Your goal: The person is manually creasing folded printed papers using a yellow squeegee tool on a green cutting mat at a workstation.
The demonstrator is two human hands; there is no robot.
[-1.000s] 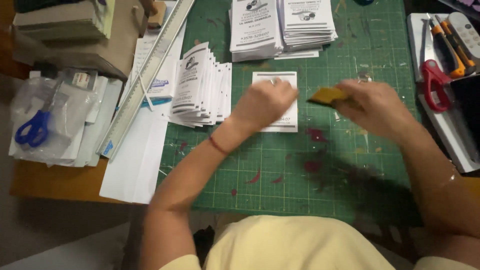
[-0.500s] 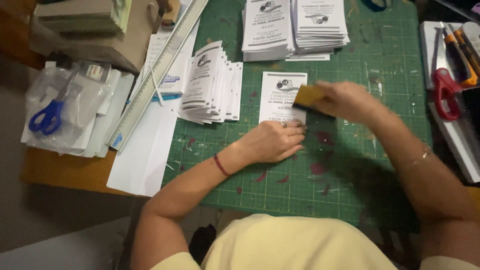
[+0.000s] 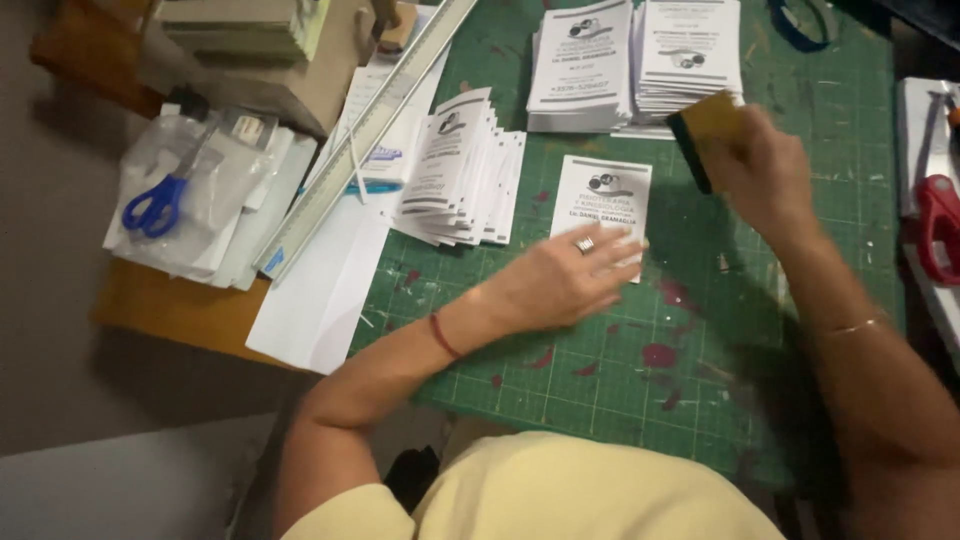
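Lying flat on the green cutting mat (image 3: 760, 300), a single white printed leaflet (image 3: 603, 205), long axis running away from the body and tilted slightly, top edge toward the far stacks. Pinned at its near edge by the left hand (image 3: 565, 280), palm down, fingers spread and flattened across the lower part of the sheet, a ring on one finger and a red band at the wrist. Raised off to the right of the leaflet and apart from it, the right hand (image 3: 765, 170), grip pressed together around a yellowish block with a dark edge (image 3: 705, 135), dark edge slanting down toward the mat. Just left of the leaflet, a fanned pile of folded leaflets (image 3: 460, 170); beyond it, two squared stacks of leaflets (image 3: 635, 60) at the far side of the mat. Crossing diagonally at the mat's left margin, a long metal ruler (image 3: 370, 135). Further left on the counter (image 3: 170, 310), blue-handled scissors (image 3: 155, 205) inside a clear plastic bag. At the right margin, a red-handled tool (image 3: 938, 235).
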